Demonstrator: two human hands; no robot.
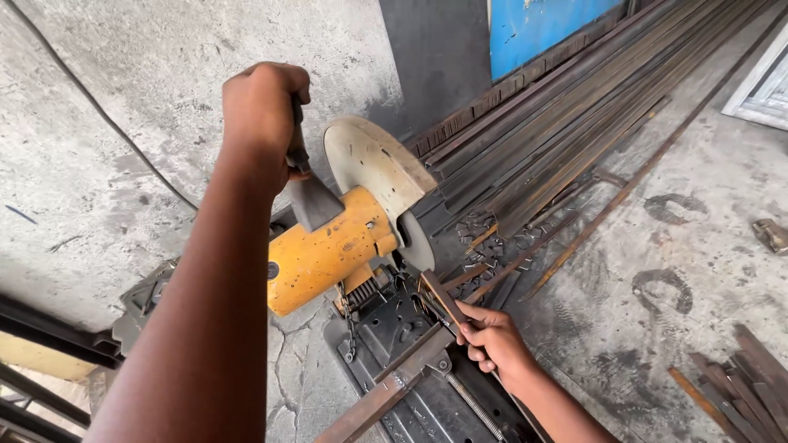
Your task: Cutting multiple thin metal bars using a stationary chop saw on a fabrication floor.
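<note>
My left hand (261, 111) is closed around the dark handle of a yellow chop saw (328, 250), arm stretched up from the lower left. The saw's grey blade guard (373, 164) and disc are raised above the black base (410, 328). My right hand (492, 344) grips a rusty flat steel strip (439, 297) at the vise, just below the disc. A longer rusty bar (386, 392) lies across the base toward the bottom.
A pile of long rusty steel bars (574, 107) runs from the saw to the top right. Short offcuts (484, 238) lie beside the base, more bars (739, 377) at the lower right. The floor is cracked concrete (657, 271); a blue panel (542, 25) stands behind.
</note>
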